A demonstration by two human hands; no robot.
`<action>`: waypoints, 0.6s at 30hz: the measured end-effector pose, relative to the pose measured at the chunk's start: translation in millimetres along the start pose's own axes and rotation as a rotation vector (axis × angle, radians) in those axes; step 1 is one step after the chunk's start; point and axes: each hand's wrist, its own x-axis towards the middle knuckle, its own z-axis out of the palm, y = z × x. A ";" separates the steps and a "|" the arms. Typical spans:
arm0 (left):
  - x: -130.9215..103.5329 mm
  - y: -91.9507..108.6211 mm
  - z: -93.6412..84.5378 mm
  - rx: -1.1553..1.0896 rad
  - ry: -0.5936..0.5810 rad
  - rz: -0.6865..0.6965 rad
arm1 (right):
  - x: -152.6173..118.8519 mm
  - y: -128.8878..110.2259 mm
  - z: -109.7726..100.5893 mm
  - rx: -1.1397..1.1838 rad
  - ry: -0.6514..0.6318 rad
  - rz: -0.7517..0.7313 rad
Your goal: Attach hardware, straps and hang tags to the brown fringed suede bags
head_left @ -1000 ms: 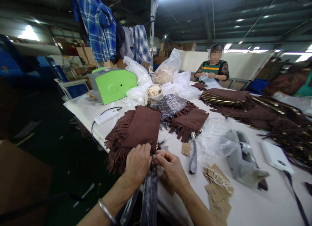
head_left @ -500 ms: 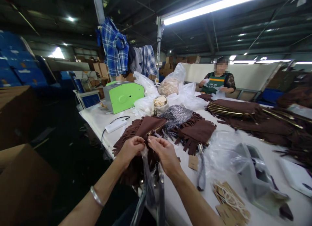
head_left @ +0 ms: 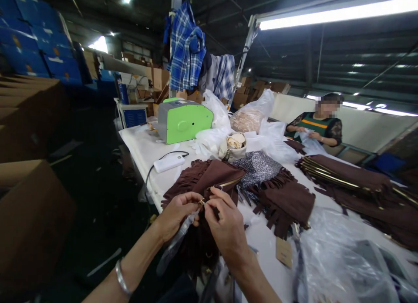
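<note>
My left hand (head_left: 181, 213) is closed in a pinch on a small gold-coloured metal clasp (head_left: 202, 202). From that hand hangs a strap wrapped in clear plastic (head_left: 176, 244). Fingers bent, my right hand (head_left: 225, 220) pinches the same clasp from the other side; its exact fingertip contact is partly hidden. Both hands are over the near edge of a brown fringed bag (head_left: 214, 170) with a gold zip, which lies at the table's edge and hangs down below my hands. Beside it lies a second fringed bag (head_left: 287, 203), brown with a grey speckled panel.
A green and grey machine (head_left: 186, 122) and a white power bank (head_left: 169, 163) with a cable stand at the left. Brown bags (head_left: 352, 176) are stacked at the right, near clear plastic (head_left: 329, 250) and a tag (head_left: 284, 252). Across the table a person (head_left: 316, 124) handles plastic.
The view has swung left, so things appear further right. My hands remain at the clasp, which now shows between the fingertips. The wrapped strap hangs more to the left.
</note>
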 end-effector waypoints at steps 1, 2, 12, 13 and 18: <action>-0.3 -0.6 1.8 0.026 0.005 0.011 | -0.9 -0.8 0.4 -0.053 0.002 -0.017; -0.7 -1.3 3.8 0.055 0.010 0.020 | -1.7 -1.2 0.4 -0.099 -0.003 -0.031; -1.0 -5.8 6.2 0.374 -0.025 0.153 | -13.1 8.2 -5.7 -0.178 -0.064 -0.004; -0.8 -5.3 5.7 0.445 -0.006 0.192 | -15.6 8.7 -5.4 -0.178 -0.052 0.029; 0.9 -4.3 9.1 0.613 0.074 0.288 | -31.5 10.3 -2.0 -0.174 0.036 0.096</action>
